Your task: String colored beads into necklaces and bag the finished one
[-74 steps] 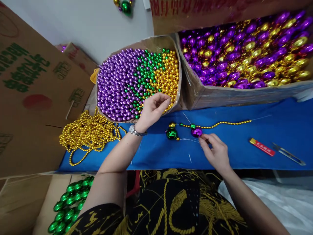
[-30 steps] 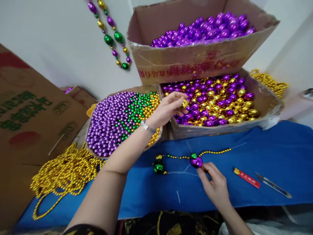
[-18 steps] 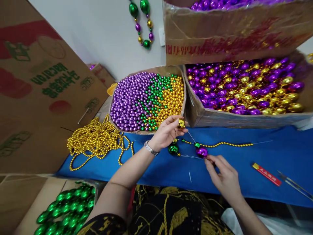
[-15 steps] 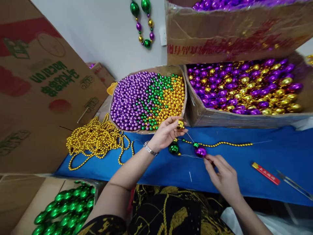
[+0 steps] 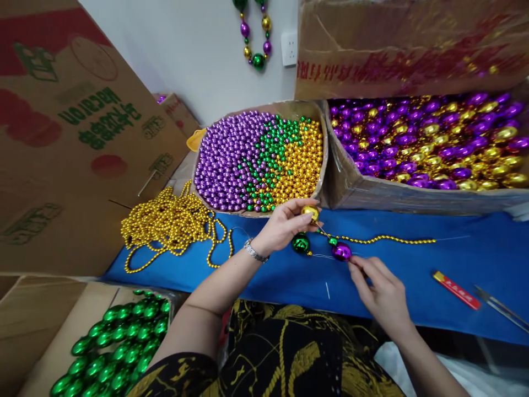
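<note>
My left hand [image 5: 286, 223] is closed, pinching a shiny gold bead [image 5: 309, 214] in front of the box of small beads. My right hand [image 5: 379, 289] pinches at the lower right edge of a large purple bead [image 5: 341, 252]; whether its fingertips grip the bead or the thread there is hard to see. A small green bead [image 5: 333, 241] sits against the purple one, and thread runs from it up to the gold bead. Below my left hand a large green bead [image 5: 300, 243] rests on the blue cloth [image 5: 264, 281], with loose thread trailing to its right.
A box of small purple, green and gold beads [image 5: 256, 160] stands behind my hands, beside a box of larger purple and gold beads [image 5: 430, 143]. Gold bead strands [image 5: 165, 223] lie left. A red-and-yellow packet [image 5: 457, 289] and tweezers [image 5: 502, 309] lie right. Green beads [image 5: 119, 336] fill a lower box.
The view has shifted, so the boxes and table appear a little further right and higher. My left hand has tilted the gold bead slightly, bringing it nearer the green and purple beads.
</note>
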`<state>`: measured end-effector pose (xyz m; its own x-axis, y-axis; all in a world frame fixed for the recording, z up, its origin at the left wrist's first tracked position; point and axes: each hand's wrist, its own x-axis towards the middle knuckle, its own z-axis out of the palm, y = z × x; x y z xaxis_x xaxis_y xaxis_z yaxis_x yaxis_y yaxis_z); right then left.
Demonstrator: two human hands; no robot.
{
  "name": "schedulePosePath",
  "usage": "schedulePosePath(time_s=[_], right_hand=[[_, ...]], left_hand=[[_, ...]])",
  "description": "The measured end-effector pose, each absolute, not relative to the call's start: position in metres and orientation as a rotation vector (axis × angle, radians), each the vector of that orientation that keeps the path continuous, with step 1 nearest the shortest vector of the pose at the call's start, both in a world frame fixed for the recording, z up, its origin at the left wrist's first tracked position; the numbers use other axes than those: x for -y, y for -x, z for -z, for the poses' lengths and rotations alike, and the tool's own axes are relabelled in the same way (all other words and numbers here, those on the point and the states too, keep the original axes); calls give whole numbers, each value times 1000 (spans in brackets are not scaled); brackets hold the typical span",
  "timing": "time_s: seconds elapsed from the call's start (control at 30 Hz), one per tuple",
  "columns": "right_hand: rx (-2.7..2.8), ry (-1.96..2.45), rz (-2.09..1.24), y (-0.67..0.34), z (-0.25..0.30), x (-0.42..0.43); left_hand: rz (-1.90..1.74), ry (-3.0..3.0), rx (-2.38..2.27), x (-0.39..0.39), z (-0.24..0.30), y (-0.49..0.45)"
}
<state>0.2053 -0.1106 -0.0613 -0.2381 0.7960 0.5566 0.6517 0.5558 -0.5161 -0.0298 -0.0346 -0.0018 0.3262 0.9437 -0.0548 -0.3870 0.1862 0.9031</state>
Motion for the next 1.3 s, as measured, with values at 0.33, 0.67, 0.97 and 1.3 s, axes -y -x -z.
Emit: schedulePosePath(time_s=[0.33, 0.67, 0.97, 1.3], right_hand=[[1922, 1201, -326, -199, 72, 113], [1905, 1243, -454, -192, 78, 115], [1920, 1212, -147, -183, 73, 118], [1832, 1290, -388, -183, 87, 117]], left_hand=[[-1157, -988, -709, 56, 16, 22], [-1210, -916, -715, 64, 20, 28], [-1222, -842, -712, 67, 23, 32], [-1221, -956, -774, 71, 33, 34]])
